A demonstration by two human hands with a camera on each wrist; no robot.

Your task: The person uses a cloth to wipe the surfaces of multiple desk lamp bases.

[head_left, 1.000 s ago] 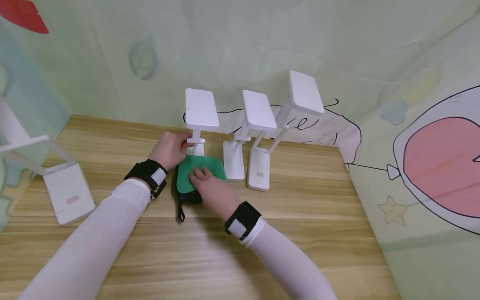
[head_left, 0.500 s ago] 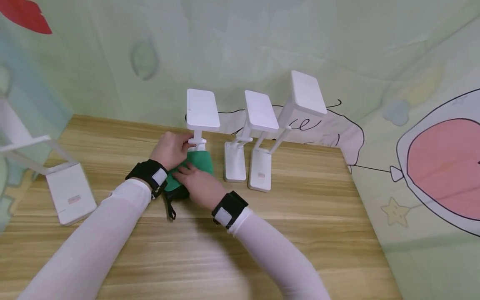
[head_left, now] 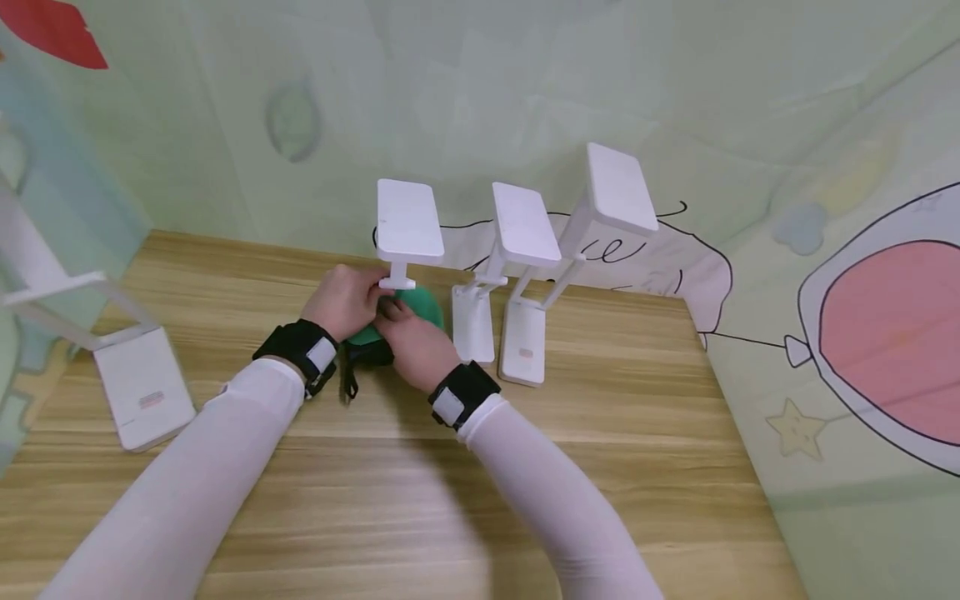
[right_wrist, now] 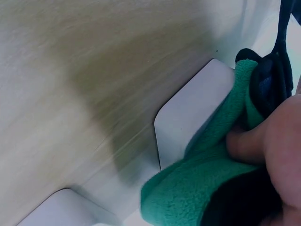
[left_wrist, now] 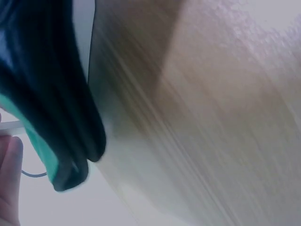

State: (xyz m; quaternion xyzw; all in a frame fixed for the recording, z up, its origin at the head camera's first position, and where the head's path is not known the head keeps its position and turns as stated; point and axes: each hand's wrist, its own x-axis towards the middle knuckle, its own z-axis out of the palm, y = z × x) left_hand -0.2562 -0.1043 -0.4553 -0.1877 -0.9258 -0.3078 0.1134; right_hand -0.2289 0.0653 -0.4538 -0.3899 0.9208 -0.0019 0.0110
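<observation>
In the head view, my left hand (head_left: 341, 302) grips the hinge area of a white folding desk lamp (head_left: 409, 218), under its flat head. My right hand (head_left: 420, 346) holds a green cloth with black backing (head_left: 423, 307) and a black loop, bunched against the lamp's lower arm. The right wrist view has the thumb pressed into the green fleece (right_wrist: 183, 193), beside the white lamp base (right_wrist: 193, 110). Dark folds of the cloth (left_wrist: 61, 103) fill the left part of the left wrist view. Most of this lamp's base is hidden in the head view.
Two more white desk lamps (head_left: 472, 325) stand close by on the right, the outer lamp (head_left: 523, 342) being taller. Another lamp (head_left: 142, 387) stands at the far left. A printed fabric backdrop (head_left: 510, 100) rises behind the wooden table (head_left: 360, 500).
The right hand has moved the cloth left and then up from the base toward the lamp's arm, bunching it. The left hand keeps its grip on the lamp.
</observation>
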